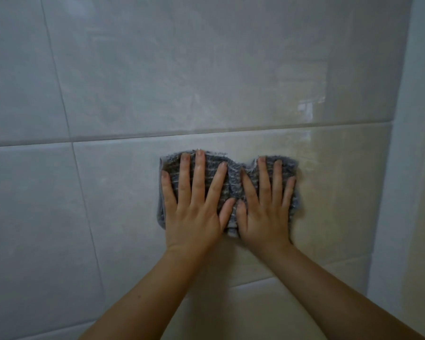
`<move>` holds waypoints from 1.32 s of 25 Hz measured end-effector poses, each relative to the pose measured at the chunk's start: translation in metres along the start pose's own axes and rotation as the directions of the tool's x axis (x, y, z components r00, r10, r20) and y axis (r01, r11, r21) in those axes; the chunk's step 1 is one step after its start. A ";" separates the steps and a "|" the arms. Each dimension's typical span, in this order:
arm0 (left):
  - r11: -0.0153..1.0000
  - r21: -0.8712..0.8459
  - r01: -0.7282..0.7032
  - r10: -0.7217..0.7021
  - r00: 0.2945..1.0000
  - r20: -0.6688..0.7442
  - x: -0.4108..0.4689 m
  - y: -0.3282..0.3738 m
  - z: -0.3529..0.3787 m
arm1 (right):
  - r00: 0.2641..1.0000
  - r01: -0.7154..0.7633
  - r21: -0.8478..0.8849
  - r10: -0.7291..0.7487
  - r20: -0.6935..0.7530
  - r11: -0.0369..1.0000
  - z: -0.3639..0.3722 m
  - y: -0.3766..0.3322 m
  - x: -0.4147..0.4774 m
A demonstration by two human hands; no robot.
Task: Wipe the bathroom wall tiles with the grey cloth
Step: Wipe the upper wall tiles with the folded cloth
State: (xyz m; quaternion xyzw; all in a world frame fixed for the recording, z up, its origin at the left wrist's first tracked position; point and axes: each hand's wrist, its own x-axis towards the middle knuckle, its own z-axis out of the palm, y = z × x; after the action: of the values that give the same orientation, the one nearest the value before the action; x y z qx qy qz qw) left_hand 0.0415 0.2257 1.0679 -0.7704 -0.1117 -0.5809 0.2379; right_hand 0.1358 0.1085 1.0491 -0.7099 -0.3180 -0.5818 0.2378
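Observation:
A grey ribbed cloth [232, 179] lies flat against the pale glossy wall tiles [123, 192], just below a horizontal grout line. My left hand [196, 204] presses on the cloth's left half with fingers spread upward. My right hand [265, 204] presses on its right half, fingers also spread. The two thumbs nearly touch at the cloth's middle, where the fabric bunches into a fold. Both palms cover the cloth's lower part.
Large tiles fill the view, split by a horizontal grout line [133, 137] and a slanting vertical one [59, 89]. A white streaky patch [306, 111] marks the tile at upper right. A white vertical edge or frame [398, 143] bounds the wall on the right.

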 end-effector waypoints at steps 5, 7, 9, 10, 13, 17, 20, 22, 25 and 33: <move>0.995 -0.025 0.098 -0.099 0.993 -0.062 0.063 0.039 0.004 | 0.998 -0.028 -0.001 0.028 -0.049 1.000 -0.013 0.059 0.056; 0.996 -0.042 0.077 -0.079 0.996 -0.045 0.060 0.063 0.009 | 0.994 -0.091 0.008 0.091 -0.056 0.996 -0.013 0.076 0.041; 0.998 -0.053 0.019 -0.019 1.000 -0.002 0.034 0.083 0.015 | 0.995 -0.093 -0.006 0.092 -0.024 0.996 -0.008 0.081 0.007; 0.999 -0.054 -0.002 0.003 1.000 0.013 0.019 0.088 0.018 | 0.998 -0.068 -0.013 0.068 0.001 0.998 -0.006 0.080 -0.009; 1.000 -0.023 -0.012 0.013 1.000 0.027 0.007 0.090 0.019 | 0.998 0.037 -0.002 -0.037 0.041 0.999 -0.006 0.088 -0.017; 0.997 -0.009 0.076 -0.076 0.997 -0.015 0.059 0.100 0.014 | 0.997 0.082 0.029 -0.082 -0.005 0.996 -0.016 0.116 0.038; 0.990 -0.020 0.141 -0.142 0.989 -0.034 0.086 0.121 0.018 | 0.999 0.020 0.018 -0.019 -0.039 1.000 -0.020 0.142 0.057; 0.992 -0.027 0.120 -0.121 0.992 -0.027 0.079 0.133 0.022 | 0.998 -0.037 0.013 0.038 -0.047 0.999 -0.019 0.151 0.042; 0.999 -0.052 0.007 -0.006 1.000 0.030 0.040 0.143 0.027 | 0.999 -0.047 -0.004 0.047 -0.010 0.999 -0.012 0.149 -0.002; 0.998 -0.053 0.032 -0.033 0.999 -0.011 0.075 0.152 0.025 | 1.000 0.016 0.006 -0.016 -0.004 1.000 -0.020 0.170 0.031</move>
State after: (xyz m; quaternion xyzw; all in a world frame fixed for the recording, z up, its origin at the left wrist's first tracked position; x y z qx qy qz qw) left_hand 0.1536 0.0990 1.0978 -0.7710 -0.1075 -0.5920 0.2087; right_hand 0.2493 -0.0167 1.0897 -0.7052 -0.3249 -0.5843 0.2359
